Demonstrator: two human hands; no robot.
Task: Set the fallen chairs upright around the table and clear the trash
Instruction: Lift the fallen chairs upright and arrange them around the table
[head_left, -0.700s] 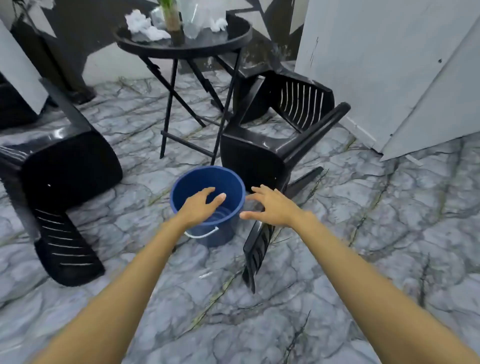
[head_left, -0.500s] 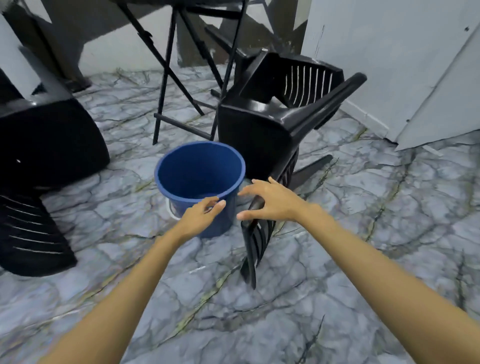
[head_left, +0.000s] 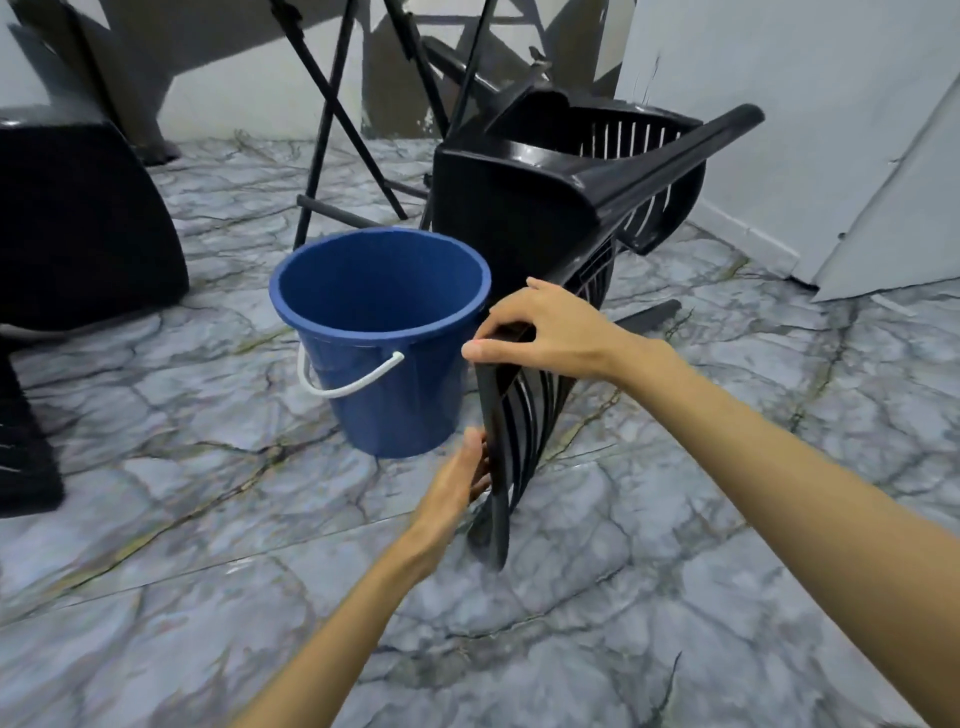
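A black plastic chair (head_left: 524, 208) lies on its side on the marble floor, its slatted backrest pointing toward me. My right hand (head_left: 545, 327) grips the upper edge of that backrest. My left hand (head_left: 457, 483) holds the backrest's lower left edge, fingers curled behind the slats. A blue bucket (head_left: 384, 338) with a white handle stands upright just left of the backrest; what it holds is not visible. A second black chair (head_left: 78, 234) lies fallen at the far left. Only the black folding legs of the table (head_left: 332, 104) show at the top.
A white wall and a leaning white panel (head_left: 831, 130) close off the right side, near the fallen chair's legs. Open marble floor spreads in front of me and to the right. The bucket sits tight between the table legs and the chair.
I have leaned in closer. Both hands moved from hovering over the bucket to the chair's backrest and closed on its edges; the tabletop has left the view.
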